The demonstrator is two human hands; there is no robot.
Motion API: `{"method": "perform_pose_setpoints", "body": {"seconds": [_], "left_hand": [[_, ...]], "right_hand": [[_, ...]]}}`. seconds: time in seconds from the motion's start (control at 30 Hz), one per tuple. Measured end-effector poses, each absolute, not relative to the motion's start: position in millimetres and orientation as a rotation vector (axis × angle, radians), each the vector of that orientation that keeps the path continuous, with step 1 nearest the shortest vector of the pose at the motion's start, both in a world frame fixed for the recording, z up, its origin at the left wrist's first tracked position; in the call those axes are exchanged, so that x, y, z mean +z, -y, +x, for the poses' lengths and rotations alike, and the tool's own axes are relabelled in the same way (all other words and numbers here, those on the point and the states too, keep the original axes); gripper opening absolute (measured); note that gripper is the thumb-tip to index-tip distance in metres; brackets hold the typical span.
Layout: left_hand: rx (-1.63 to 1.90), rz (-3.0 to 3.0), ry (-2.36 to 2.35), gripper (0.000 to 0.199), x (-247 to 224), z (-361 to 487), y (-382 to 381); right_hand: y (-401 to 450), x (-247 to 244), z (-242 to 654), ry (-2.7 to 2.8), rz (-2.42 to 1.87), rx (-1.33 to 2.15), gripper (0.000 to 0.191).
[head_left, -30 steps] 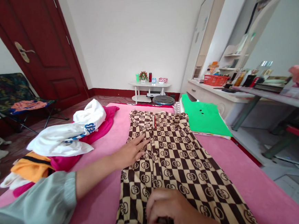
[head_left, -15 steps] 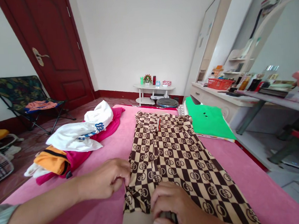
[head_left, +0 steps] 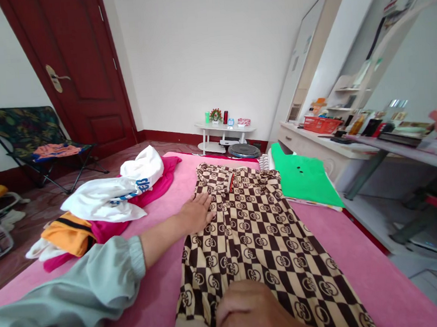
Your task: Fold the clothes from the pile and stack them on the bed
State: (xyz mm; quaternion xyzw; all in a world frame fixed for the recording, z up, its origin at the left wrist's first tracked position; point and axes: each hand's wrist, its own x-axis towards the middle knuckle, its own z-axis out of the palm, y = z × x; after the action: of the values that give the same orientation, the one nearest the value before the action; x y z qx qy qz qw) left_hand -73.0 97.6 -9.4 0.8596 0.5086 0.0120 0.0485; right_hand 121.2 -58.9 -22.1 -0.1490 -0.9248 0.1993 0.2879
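Observation:
A brown and beige checkered garment lies spread on the pink bedding, with gathers at its far end and a small striped tag near there. My left hand rests on the garment's left edge, palm down, fingers stretched toward its upper part. At the near end, my right hand is curled over the cloth close to the beige band; its fingertips are mostly hidden, and whatever lies beneath them cannot be made out.
White, pink and orange clothes are heaped at the left. Folded clothes with a green piece on top lie at the right. Beyond stand a low white table, a camouflage chair and a cluttered dresser.
My left hand has moved forward along the garment's left edge and opened flat. My right hand stays near the close end, slightly lower in view.

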Motion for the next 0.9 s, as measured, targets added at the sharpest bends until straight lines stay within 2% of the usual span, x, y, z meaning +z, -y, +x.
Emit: {"method": "perform_pose_setpoints", "body": {"seconds": [0.13,0.2,0.27,0.37,0.43,0.5,0.53,0.63,0.77,0.9], "left_hand": [[0.111,2.691,-1.401,0.066,-21,-82,-61],[0.151,2.723,-1.271,0.064,-23,-94,-42],[0.158,2.720,-1.173,0.064,-18,-106,-30],[0.157,2.688,-1.128,0.066,-2,-110,-28],[0.192,2.655,-1.127,0.051,11,-101,-37],[0.322,2.614,-1.123,0.029,20,-86,-51],[0.419,2.593,-1.126,0.024,22,-77,-59],[0.659,2.511,-1.194,0.030,16,-52,-80],[0.672,2.389,-1.289,0.039,-8,-34,-98],[0.762,2.334,-1.310,0.047,-24,-32,-100]], "right_hand": [[59,-3,128,2.431,-0.494,0.510,0.030],[50,13,141,2.372,-0.771,0.515,0.019],[32,26,165,2.258,-1.116,0.469,0.017],[-6,30,215,2.073,-1.514,0.277,0.029],[-28,23,249,1.964,-1.687,0.145,0.041],[-42,11,277,1.857,-1.845,0.186,0.049],[-46,5,288,1.801,-1.905,0.256,0.052],[-49,-8,301,1.714,-1.909,0.553,0.055],[-49,2,283,1.618,-1.643,1.000,0.048],[-45,31,228,1.516,-1.514,1.036,0.051]]}}
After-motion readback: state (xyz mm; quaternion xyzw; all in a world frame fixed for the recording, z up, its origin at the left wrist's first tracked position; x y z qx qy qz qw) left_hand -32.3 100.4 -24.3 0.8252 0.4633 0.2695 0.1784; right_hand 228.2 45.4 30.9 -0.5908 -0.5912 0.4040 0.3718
